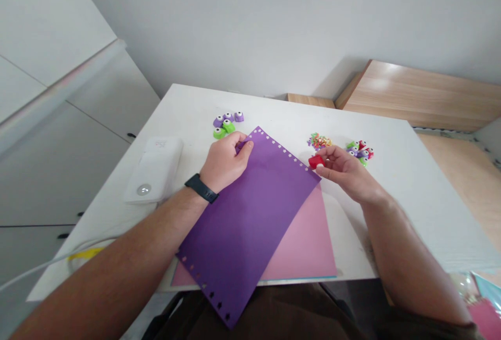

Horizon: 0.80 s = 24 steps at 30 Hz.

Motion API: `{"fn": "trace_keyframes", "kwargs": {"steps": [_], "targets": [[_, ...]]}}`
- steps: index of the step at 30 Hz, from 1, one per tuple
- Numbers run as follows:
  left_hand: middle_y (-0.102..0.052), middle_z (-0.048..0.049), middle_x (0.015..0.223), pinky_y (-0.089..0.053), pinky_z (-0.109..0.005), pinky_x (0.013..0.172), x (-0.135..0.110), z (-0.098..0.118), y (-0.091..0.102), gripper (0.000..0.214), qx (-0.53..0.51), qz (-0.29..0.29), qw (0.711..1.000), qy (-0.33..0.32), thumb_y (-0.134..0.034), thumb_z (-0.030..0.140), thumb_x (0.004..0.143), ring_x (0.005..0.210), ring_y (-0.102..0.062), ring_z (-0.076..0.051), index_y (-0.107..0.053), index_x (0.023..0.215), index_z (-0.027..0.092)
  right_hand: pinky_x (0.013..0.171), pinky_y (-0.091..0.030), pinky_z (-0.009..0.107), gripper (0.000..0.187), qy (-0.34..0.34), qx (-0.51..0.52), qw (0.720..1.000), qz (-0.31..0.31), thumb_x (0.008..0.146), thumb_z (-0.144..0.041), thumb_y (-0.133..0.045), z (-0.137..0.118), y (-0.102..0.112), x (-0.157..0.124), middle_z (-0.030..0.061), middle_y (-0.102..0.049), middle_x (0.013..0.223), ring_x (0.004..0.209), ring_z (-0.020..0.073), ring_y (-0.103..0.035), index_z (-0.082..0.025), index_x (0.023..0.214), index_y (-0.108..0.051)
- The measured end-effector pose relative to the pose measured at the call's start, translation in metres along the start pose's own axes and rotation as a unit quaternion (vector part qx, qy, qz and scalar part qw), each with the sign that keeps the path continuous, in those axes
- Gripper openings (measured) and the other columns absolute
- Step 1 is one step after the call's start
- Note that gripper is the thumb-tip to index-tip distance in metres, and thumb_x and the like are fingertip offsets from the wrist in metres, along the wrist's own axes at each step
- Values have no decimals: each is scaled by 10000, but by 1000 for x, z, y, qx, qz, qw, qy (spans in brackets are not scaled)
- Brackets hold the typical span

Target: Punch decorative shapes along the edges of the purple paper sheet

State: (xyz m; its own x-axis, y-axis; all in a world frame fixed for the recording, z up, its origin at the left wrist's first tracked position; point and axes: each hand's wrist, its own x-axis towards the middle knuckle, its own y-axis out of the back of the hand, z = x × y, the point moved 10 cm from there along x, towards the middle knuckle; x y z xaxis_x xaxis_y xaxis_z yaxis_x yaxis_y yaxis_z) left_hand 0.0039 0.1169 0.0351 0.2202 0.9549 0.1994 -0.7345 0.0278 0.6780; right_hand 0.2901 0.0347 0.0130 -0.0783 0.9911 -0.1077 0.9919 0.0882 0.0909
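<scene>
Nearest, dark clothing shows beyond the near edge of the white table. A purple sheet lies diagonally over pink paper, its near corner hanging past that edge; star-shaped holes run along its near and far right short edges. On the near left, a white cable passes beside something yellow. Farther along the left side lies a white device.

The left hand, a dark band on its wrist, pinches the sheet's far left corner area between thumb and fingers. The right hand has thumb and fingers closed around a red punch at the sheet's far right corner; whether paper sits in its slot I cannot tell.

Just beyond is a heap of small coloured bits, with a cluster of red, green and purple punches to its right. At far left stand 3 purple and 2 green punches. Wooden furniture stands far right, before a pale wall.
</scene>
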Motion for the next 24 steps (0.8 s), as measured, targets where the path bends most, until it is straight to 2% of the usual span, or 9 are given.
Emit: {"fn": "trace_keyframes", "kwargs": {"steps": [3, 9, 12, 14, 17, 19, 22, 24], "targets": [[-742, -28, 844, -439, -315, 708, 0, -1, -1, 264, -1, -1, 1000, 4, -585, 429, 996, 675, -597, -176, -709, 972, 196, 863, -528, 354, 370, -2, -3, 1000, -11, 817, -354, -924, -1, -2, 0, 22, -724, 1039, 929, 182, -656, -269, 1090, -689], [-739, -25, 835, -433, -319, 693, 0, -1, -1, 270, 0, -3, 1000, 5, -581, 436, 993, 660, -590, -174, -709, 978, 199, 884, -524, 371, 376, 0, -45, 999, 6, 862, -423, -875, -2, 3, -1, 44, -723, 1054, 958, 208, -639, -265, 1180, -752], [-744, -28, 835, -438, -318, 696, 0, -2, -1, 274, 1, -5, 1000, 8, -582, 440, 991, 669, -596, -176, -711, 977, 198, 913, -520, 379, 377, 8, -46, 999, -7, 905, -433, -834, -3, 1, -1, 47, -720, 1089, 980, 205, -635, -274, 1234, -740], [-753, -31, 848, -449, -317, 707, -1, -2, -1, 273, 2, -5, 1000, 10, -583, 440, 989, 689, -608, -183, -714, 981, 201, 907, -527, 380, 420, 5, -39, 999, -5, 883, -426, -856, -2, 1, 0, 42, -717, 1078, 968, 202, -637, -283, 1254, -721], [-768, -38, 886, -463, -318, 724, 0, -3, -2, 275, 1, -3, 1000, 8, -583, 441, 989, 712, -623, -187, -719, 995, 202, 875, -531, 366, 388, 8, -33, 999, 12, 834, -417, -899, -5, 4, 0, 28, -707, 1031, 934, 194, -631, -276, 1149, -721], [-767, -39, 885, -465, -319, 729, 0, -3, -2, 278, 1, -1, 1000, 4, -583, 443, 991, 712, -624, -187, -720, 1001, 201, 867, -524, 365, 334, 9, -50, 999, 8, 869, -445, -864, -7, 3, -1, 28, -707, 1011, 916, 190, -622, -265, 1120, -737], [-756, -34, 858, -462, -319, 730, 1, -3, -2, 278, 0, -1, 1000, 3, -586, 442, 992, 703, -618, -186, -720, 1001, 199, 879, -519, 380, 370, -6, -83, 997, -7, 951, -499, -765, -5, -1, -1, 39, -727, 1019, 912, 195, -623, -261, 1235, -755], [-757, -33, 867, -458, -320, 728, 1, -3, -2, 276, -4, -2, 1000, 1, -585, 438, 994, 702, -618, -184, -720, 1000, 198, 902, -520, 384, 409, -17, -78, 997, -15, 953, -495, -767, -1, -3, -2, 41, -737, 1058, 934, 196, -634, -271, 1293, -737]]}}
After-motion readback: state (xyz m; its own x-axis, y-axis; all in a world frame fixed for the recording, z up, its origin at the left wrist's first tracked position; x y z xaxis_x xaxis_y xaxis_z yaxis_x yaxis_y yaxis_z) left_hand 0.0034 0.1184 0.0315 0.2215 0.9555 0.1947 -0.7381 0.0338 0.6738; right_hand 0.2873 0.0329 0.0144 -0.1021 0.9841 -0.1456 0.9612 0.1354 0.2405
